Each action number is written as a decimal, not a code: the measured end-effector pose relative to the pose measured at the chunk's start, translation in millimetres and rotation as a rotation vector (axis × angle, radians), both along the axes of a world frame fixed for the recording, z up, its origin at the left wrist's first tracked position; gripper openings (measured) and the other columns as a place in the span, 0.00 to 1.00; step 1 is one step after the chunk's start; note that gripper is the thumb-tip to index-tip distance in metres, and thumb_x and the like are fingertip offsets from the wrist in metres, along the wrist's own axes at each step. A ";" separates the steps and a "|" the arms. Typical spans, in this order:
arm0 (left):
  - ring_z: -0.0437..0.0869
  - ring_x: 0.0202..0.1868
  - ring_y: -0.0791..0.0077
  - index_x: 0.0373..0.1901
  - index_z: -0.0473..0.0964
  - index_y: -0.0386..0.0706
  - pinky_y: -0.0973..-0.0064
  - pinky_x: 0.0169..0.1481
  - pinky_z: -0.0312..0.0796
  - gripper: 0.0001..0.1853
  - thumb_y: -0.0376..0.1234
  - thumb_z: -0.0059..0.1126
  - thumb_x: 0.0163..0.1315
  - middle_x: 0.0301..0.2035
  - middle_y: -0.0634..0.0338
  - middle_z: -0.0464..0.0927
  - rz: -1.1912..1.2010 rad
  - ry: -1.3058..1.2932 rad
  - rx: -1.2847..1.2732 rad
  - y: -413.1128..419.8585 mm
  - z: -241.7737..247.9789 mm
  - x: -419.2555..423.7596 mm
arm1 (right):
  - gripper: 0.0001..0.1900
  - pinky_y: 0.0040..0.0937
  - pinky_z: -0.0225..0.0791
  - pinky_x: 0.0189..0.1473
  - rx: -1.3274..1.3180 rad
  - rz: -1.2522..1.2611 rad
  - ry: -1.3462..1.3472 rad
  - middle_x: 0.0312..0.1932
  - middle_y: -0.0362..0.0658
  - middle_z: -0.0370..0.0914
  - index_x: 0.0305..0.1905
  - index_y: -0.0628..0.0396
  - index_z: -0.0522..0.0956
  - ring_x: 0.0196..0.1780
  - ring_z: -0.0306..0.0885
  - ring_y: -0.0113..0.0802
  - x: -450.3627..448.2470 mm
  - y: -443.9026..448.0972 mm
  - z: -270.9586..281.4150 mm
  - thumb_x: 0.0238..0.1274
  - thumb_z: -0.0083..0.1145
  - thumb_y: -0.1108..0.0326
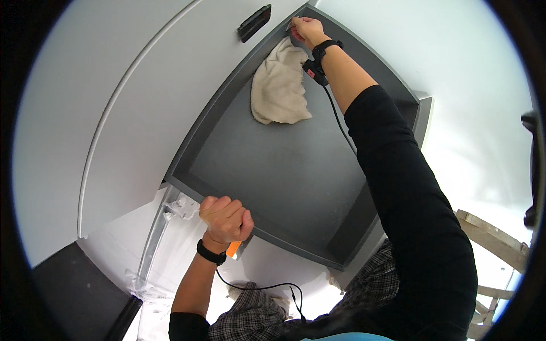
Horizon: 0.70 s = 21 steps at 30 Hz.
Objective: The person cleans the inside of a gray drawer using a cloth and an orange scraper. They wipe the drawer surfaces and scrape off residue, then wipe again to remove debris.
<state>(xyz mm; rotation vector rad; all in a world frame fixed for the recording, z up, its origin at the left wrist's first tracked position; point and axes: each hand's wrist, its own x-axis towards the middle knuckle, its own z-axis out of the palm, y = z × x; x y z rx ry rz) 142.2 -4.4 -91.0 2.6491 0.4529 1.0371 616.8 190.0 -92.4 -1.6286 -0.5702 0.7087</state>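
Observation:
A dark grey open drawer (273, 170) lies before me. My left hand (227, 218) is closed in a fist at its near edge, around or against the rim; the hand hides the contact. My right hand (308, 30) reaches to the far corner of the drawer and pinches a small, thin, pale piece (289, 24) between its fingers; what it is cannot be told. Just below that hand a crumpled beige cloth (279, 85) rests on the drawer's bottom. A black device with a cable (315, 73) is strapped at my right wrist.
White cabinet fronts (128, 128) with a black handle (254, 23) stand at the left. Clear plastic wrap (181, 207) hangs below the drawer's left corner. A wooden ladder or frame (490, 238) is at the right. A thin cable (273, 287) trails from my left wrist.

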 end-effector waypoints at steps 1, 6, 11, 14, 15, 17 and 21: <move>0.64 0.18 0.71 0.09 0.61 0.50 0.69 0.31 0.52 0.16 0.32 0.56 0.50 0.14 0.66 0.61 -0.003 -0.006 -0.003 0.6 -0.3 -0.1 | 0.07 0.26 0.79 0.34 0.006 0.011 0.040 0.30 0.43 0.84 0.35 0.60 0.82 0.32 0.83 0.30 1.4 -1.0 -1.0 0.69 0.62 0.69; 0.62 0.18 0.71 0.08 0.61 0.51 0.69 0.31 0.52 0.17 0.33 0.55 0.50 0.13 0.67 0.61 0.022 -0.003 0.003 1.7 -2.0 -3.9 | 0.09 0.30 0.85 0.46 0.004 0.073 0.189 0.42 0.46 0.87 0.45 0.62 0.83 0.42 0.87 0.34 -6.1 -13.8 2.5 0.72 0.62 0.66; 0.62 0.17 0.72 0.08 0.60 0.51 0.69 0.31 0.52 0.16 0.32 0.54 0.49 0.13 0.67 0.61 0.021 -0.003 0.015 1.2 -4.1 -0.9 | 0.11 0.31 0.88 0.44 0.081 0.052 0.263 0.41 0.48 0.85 0.47 0.67 0.81 0.40 0.87 0.36 -0.4 -12.1 -1.5 0.72 0.64 0.67; 0.62 0.17 0.71 0.08 0.60 0.51 0.69 0.31 0.53 0.16 0.32 0.54 0.48 0.13 0.67 0.61 0.021 0.014 0.013 0.4 -2.4 -2.0 | 0.11 0.32 0.88 0.46 0.128 0.101 0.410 0.42 0.48 0.84 0.47 0.68 0.80 0.42 0.87 0.37 2.3 -7.0 -8.9 0.73 0.62 0.68; 0.63 0.17 0.71 0.08 0.60 0.51 0.69 0.31 0.53 0.16 0.32 0.54 0.48 0.13 0.67 0.61 0.023 0.015 0.008 0.7 -2.1 -2.0 | 0.11 0.32 0.88 0.46 0.126 0.106 0.412 0.42 0.48 0.83 0.47 0.68 0.79 0.42 0.87 0.37 3.7 -5.9 -9.6 0.74 0.61 0.68; 0.63 0.17 0.71 0.08 0.59 0.51 0.69 0.31 0.53 0.16 0.32 0.54 0.48 0.13 0.66 0.61 0.022 0.013 0.003 0.7 -2.0 -1.4 | 0.11 0.32 0.88 0.46 0.122 0.116 0.416 0.42 0.49 0.83 0.47 0.69 0.78 0.42 0.86 0.38 7.0 -4.4 -10.4 0.75 0.59 0.68; 0.63 0.17 0.71 0.09 0.60 0.51 0.69 0.31 0.53 0.16 0.32 0.54 0.48 0.14 0.66 0.61 0.018 0.009 0.001 0.7 -0.6 0.7 | 0.14 0.35 0.87 0.50 0.073 0.050 0.297 0.43 0.50 0.82 0.50 0.70 0.76 0.45 0.86 0.41 1.2 2.0 -9.5 0.77 0.55 0.65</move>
